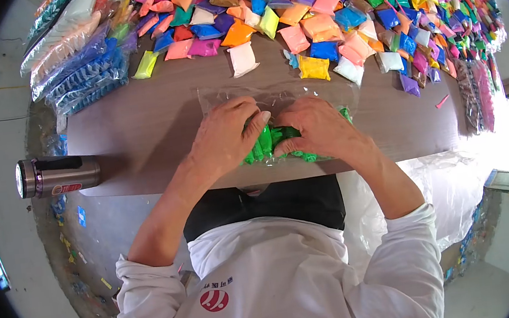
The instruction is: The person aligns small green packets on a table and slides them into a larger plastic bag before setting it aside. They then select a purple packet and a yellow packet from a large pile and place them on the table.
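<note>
A clear plastic bag (213, 96) with bright green pieces (259, 146) inside lies near the table's front edge. My left hand (231, 127) rests on the bag's left part, its fingers curled onto the film and the thumb pointing right. On the right part, my right hand (316, 125) is bent over the bag, with thumb and fingers around the plastic and green contents. Both hands partly cover the bag, so the exact grip of the fingertips is hidden. The green pieces show between the two hands and below the right one.
A large heap of small colourful packets (314, 20) covers the back of the brown table (156, 126). Stacked clear bags (77, 60) stand at the back left. A steel flask (62, 174) is at the left edge. Clear plastic sheeting (440, 194) hangs at the right.
</note>
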`<state>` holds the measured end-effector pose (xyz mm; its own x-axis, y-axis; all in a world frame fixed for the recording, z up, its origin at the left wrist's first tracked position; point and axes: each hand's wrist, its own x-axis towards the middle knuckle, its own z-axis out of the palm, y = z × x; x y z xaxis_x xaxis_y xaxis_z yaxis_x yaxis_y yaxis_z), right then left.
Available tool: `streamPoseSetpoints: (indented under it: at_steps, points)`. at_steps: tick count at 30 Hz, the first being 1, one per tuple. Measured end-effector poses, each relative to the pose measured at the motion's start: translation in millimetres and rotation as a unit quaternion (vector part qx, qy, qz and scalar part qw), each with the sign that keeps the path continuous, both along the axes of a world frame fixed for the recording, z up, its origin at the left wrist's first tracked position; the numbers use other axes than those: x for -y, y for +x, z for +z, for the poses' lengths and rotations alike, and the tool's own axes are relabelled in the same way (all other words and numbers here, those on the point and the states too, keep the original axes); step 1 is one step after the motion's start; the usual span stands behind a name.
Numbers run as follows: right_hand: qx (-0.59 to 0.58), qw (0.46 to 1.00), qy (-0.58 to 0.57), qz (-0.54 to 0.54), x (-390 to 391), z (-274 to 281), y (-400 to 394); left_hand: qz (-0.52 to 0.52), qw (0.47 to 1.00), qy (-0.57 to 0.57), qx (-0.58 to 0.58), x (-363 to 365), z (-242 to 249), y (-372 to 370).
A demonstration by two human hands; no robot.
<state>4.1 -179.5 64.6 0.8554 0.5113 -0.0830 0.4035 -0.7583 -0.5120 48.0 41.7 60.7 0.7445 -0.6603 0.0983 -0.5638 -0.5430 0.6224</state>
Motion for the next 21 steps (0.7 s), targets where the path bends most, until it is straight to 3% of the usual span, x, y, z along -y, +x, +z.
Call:
streamPoseSetpoints:
  at_steps: [2,5,11,14,17,20,21]
  points:
    - [0.036,0.999,0.019,0.002,1,-1,-1,-0.001,0.999,-0.029,0.015,3,3,1]
    - [-0.013,0.996,0.082,-0.040,-1,6,-1,-0.017,0.998,-0.050,0.034,10,-3,2]
    - [-0.109,0.994,-0.005,-0.025,-3,11,4,-0.008,1.000,0.022,0.001,18,-11,-2]
    - [-0.097,0.993,0.052,-0.047,-1,15,0,-0.006,1.000,0.026,0.008,18,-14,-1]
    - [0.032,0.985,0.141,-0.094,13,13,-8,-0.016,0.999,0.027,0.026,17,-13,0]
    - [-0.033,0.943,0.239,-0.228,44,27,-19,-0.029,0.998,-0.004,0.064,15,-15,0]
    - [-0.006,0.936,0.242,-0.256,55,24,-23,-0.033,0.996,-0.019,0.083,15,-15,0]
